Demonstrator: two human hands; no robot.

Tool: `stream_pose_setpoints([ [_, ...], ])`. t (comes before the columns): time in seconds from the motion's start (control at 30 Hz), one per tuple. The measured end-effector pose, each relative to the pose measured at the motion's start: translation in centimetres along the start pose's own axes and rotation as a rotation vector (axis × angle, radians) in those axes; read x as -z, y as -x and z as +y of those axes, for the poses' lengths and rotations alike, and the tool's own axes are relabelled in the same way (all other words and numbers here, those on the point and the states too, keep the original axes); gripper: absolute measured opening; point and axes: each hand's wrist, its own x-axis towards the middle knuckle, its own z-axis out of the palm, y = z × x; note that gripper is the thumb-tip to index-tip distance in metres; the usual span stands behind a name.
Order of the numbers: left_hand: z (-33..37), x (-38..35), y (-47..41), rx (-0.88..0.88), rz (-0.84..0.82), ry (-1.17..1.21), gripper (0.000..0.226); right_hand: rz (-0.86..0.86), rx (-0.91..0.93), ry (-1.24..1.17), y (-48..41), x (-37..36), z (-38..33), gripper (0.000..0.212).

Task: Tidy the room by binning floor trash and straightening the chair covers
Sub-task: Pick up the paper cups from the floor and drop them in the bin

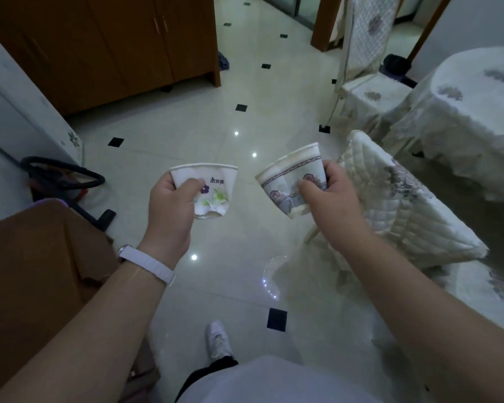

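Fingers point(190, 186) of the left hand point(169, 210) curl round a crumpled white paper cup printed with green and purple flowers point(216, 194), the thumb pressed on its side. The right hand point(332, 196) grips a squashed white paper cup with a purple-grey band point(285, 181). Both forearms reach forward, side by side above the glossy pale tiled floor point(186, 135), with the right hand beside a quilted white chair cover point(396, 210).
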Motion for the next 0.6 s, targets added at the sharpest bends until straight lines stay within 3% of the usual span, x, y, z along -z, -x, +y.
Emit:
stream_pose_setpoints([
  [0.2, 2.8, 3.2, -8.4, 0.006, -0.035, 0.007, 0.013, 0.064, 0.028, 0.057, -3.8, -6.5, -2.3, 0.009],
  [0.6, 3.9, 3.4, -19.4, 0.047, -0.073, -0.001, 0.013, 0.046, -0.048, 0.014, -13.3, -12.3, -3.3, 0.012],
])
